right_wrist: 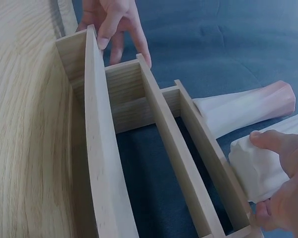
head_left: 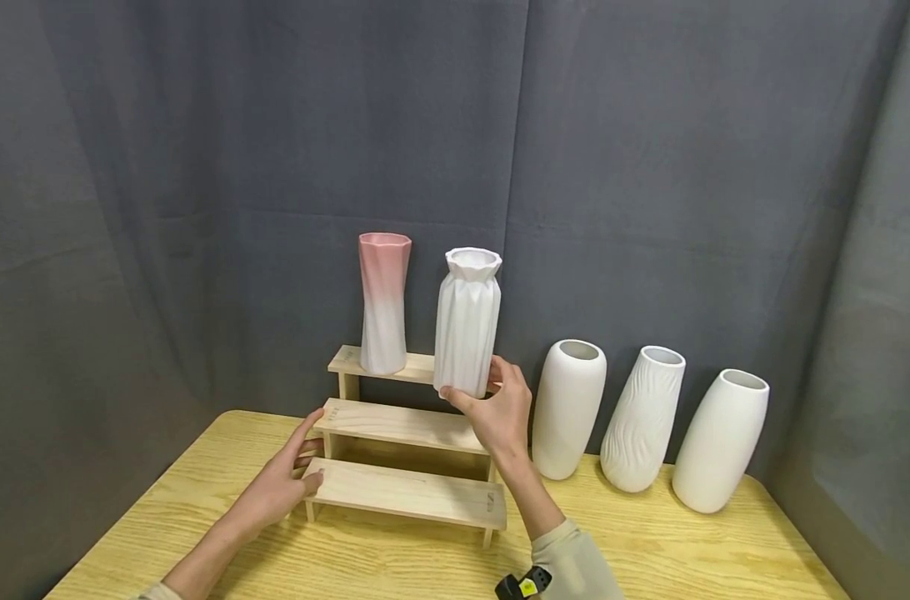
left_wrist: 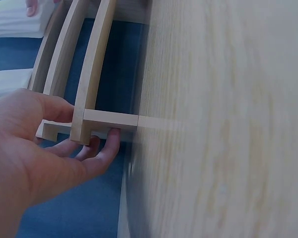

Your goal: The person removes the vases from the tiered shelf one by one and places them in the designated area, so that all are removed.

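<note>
A three-step wooden stand (head_left: 402,423) stands on the table. My left hand (head_left: 273,485) grips its left end, the thumb on the bottom step and the fingers around the side, as the left wrist view also shows. My right hand (head_left: 506,417) holds a white pleated vase (head_left: 467,329) near its base, thumb in front and fingers behind. This vase is upright at the right part of the top step; whether its base touches the board cannot be told. A pink-to-white vase (head_left: 384,308) stands on the top step's left part, also seen in the right wrist view (right_wrist: 253,106).
Right of the stand, a smooth white vase (head_left: 569,408), a wavy-ribbed white vase (head_left: 644,421) and another smooth white vase (head_left: 721,442) stand in a row on the yellow wood-grain table (head_left: 162,500). A grey curtain (head_left: 275,167) hangs behind.
</note>
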Available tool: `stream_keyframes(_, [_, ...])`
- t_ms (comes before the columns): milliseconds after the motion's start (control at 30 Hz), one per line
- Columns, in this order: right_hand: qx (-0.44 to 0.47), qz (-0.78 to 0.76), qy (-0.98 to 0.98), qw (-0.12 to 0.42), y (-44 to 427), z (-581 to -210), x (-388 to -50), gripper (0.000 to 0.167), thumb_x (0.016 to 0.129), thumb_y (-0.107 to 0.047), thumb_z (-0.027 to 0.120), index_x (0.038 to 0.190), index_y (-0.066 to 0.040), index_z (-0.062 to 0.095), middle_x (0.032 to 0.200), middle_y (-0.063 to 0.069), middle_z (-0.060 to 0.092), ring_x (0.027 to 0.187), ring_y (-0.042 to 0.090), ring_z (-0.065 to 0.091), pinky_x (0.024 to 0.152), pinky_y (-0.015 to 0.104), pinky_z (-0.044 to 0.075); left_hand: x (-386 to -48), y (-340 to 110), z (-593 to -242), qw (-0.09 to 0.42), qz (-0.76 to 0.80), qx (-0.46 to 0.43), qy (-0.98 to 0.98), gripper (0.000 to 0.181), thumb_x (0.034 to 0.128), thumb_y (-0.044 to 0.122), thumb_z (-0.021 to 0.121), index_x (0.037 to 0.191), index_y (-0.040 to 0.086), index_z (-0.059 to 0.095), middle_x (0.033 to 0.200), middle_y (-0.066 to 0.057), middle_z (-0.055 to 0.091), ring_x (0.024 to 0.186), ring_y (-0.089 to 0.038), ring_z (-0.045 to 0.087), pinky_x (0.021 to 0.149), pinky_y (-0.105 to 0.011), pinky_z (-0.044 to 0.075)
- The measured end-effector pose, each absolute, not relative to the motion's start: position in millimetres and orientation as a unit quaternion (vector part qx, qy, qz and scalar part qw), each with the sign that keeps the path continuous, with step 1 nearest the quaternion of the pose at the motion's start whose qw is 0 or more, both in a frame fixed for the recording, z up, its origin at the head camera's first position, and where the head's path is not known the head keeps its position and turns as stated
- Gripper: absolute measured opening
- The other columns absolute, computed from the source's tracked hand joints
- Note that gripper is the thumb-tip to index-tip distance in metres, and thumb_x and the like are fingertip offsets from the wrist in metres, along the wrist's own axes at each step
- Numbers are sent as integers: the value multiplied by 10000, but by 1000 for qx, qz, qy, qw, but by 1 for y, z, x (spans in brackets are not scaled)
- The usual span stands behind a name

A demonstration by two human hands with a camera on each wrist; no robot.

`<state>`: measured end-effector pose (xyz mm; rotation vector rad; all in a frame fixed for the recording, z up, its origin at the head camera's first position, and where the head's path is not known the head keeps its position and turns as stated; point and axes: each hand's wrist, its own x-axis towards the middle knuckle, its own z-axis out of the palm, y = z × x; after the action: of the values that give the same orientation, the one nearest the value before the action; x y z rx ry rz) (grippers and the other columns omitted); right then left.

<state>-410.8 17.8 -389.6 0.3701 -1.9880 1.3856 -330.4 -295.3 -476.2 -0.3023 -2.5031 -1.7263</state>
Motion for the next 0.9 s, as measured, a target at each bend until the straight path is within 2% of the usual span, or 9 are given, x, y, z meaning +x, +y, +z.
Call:
stream_keyframes(267, [129, 555, -749, 339, 23, -382, -401, 681, 628, -227, 979, 1201, -21, 673, 1006, 79, 618, 906, 249, 603, 827, 460, 537, -334, -293, -477, 38, -568, -104, -816, 922, 965, -36, 603, 1645, 345, 111, 1544, -281, 332, 1385, -557, 316, 900, -475, 487])
stream_keyframes(567, [124, 559, -744, 345, 30, -373, -392, 680, 624, -236, 983, 1192, -28, 674, 1023, 69, 615, 907, 246, 608, 816, 441, 553, -334, -294, -473, 45, -555, -113, -823, 932, 970, -20, 608, 1646, 353, 86, 1541, -285, 342, 1386, -562, 306, 997, -626, 412])
stream_keyframes(733, [121, 562, -746, 337, 34, -372, -388, 660, 640, -247, 980, 1185, -40, 672, 1021, 56, 608, 901, 246, 603, 814, 418, 540, -337, -293, -472, 47, -554, -120, -822, 921, 970, -33, 599, 1652, 316, 87, 1544, -293, 330, 1387, -560, 308, 978, -589, 445])
stream_keyframes(900, [115, 558, -751, 333, 36, -377, -385, 658, 645, -261, 979, 1187, -41, 677, 1020, 58, 610, 901, 244, 601, 818, 437, 537, -339, -292, -474, 46, -550, -125, -824, 922, 971, -28, 603, 1652, 316, 85, 1542, -306, 325, 1384, -563, 311, 995, -607, 430])
